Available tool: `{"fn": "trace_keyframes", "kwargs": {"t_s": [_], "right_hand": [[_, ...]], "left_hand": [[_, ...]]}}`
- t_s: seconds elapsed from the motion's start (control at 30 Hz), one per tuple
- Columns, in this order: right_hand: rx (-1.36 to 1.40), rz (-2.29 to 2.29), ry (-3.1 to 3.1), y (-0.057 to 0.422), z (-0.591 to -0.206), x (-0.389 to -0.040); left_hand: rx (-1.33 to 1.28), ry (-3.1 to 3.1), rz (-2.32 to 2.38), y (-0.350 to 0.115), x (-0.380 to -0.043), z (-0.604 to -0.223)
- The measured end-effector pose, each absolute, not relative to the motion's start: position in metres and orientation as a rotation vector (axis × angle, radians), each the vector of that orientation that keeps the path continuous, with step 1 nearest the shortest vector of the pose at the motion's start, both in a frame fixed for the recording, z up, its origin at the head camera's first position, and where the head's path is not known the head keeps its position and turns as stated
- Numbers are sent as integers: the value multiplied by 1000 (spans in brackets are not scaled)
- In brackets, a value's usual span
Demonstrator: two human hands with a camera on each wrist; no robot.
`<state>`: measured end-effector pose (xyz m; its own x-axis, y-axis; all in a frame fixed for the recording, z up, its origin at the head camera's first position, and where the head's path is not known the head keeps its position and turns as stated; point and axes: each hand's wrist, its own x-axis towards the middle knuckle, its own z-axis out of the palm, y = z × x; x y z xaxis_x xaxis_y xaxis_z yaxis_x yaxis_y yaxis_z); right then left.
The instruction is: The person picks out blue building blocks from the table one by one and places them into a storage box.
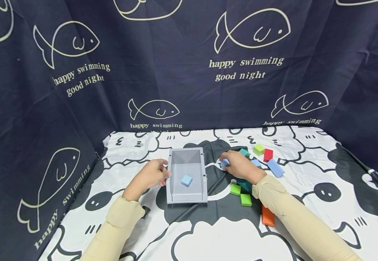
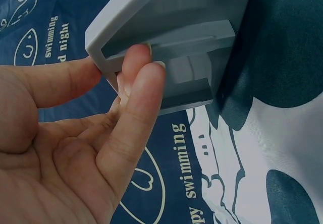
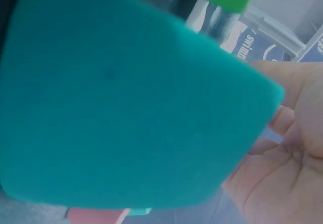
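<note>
A grey plastic box (image 1: 189,195) lies open side up on the cloth, with a light blue block (image 1: 186,180) inside it. At the box's left wall, my left hand (image 1: 154,173) pinches the rim; in the left wrist view the thumb meets the corner while the other fingers (image 2: 135,100) curl in under the lip. To the right of the box, my right hand (image 1: 241,166) holds a small blue block (image 1: 224,164) between thumb and fingertips. A large teal block (image 3: 131,103) fills most of the right wrist view and hides the fingertips there.
Around the right hand lie a yellow-green block (image 1: 258,149), a red block (image 1: 268,155), a long blue block (image 1: 275,168), two green blocks (image 1: 245,200) and an orange block (image 1: 268,216) partly under the sleeve. A dark printed curtain (image 1: 189,65) stands behind the cloth-covered surface.
</note>
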<state>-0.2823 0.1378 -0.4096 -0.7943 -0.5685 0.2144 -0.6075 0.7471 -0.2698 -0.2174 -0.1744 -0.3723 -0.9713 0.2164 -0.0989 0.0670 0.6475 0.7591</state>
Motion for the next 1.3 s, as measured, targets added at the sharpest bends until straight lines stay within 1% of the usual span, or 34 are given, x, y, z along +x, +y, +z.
{"fn": "trace_keyframes", "kwargs": {"t_s": [0.6, 0.93, 1.3], "right_hand": [[916, 516, -2823, 138, -409, -283], [903, 575, -2753, 136, -401, -280], [787, 677, -2729, 125, -390, -276]], "left_hand": [[238, 2685, 1234, -174, -217, -372], [244, 2687, 1233, -174, -216, -370], [245, 2692, 1236, -173, -216, -369]]}}
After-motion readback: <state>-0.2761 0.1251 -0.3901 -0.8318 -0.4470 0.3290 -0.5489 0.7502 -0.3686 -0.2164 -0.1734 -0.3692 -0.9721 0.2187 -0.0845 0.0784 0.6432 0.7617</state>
